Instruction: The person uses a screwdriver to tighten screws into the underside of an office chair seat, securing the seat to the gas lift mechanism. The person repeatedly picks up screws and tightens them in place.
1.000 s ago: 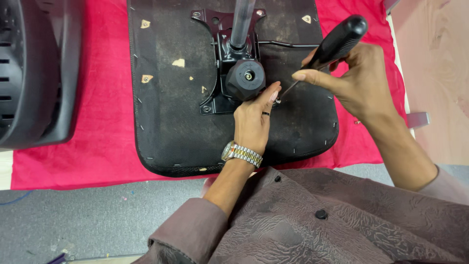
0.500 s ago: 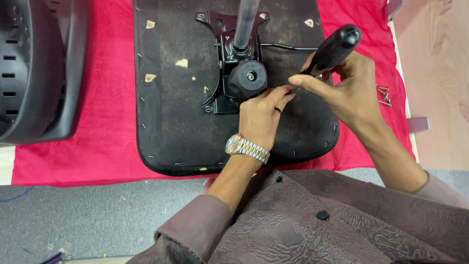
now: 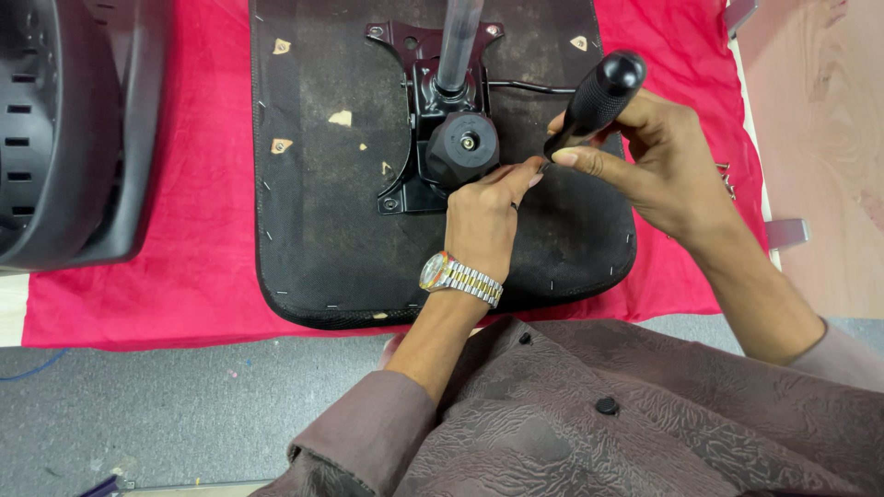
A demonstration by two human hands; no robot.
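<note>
Head view: upturned black fabric-covered chair seat base (image 3: pixel 331 221) flat on red cloth (image 3: pixel 198 267), black metal mechanism plate (image 3: pixel 419 110) bolted at centre, round black knob (image 3: pixel 462 149) beneath steel gas-lift tube (image 3: pixel 458 41).

Right hand (image 3: pixel 658 161): fingers wrapped round black ribbed-handle screwdriver (image 3: pixel 597 99), angled toward plate edge; tip hidden.

Left hand (image 3: pixel 483 221): fingertips pinched at shaft just beside knob.

Risk, as I judge: tip slipping off screw, jabbing left fingertips or tearing fabric, because shaft tilted.

Black plastic chair back (image 3: pixel 69 138) lies left.

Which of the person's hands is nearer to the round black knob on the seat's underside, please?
Left. The left hand lies just below the round black knob, fingertips at its edge; the right hand, gripping the screwdriver, sits farther right.
</note>
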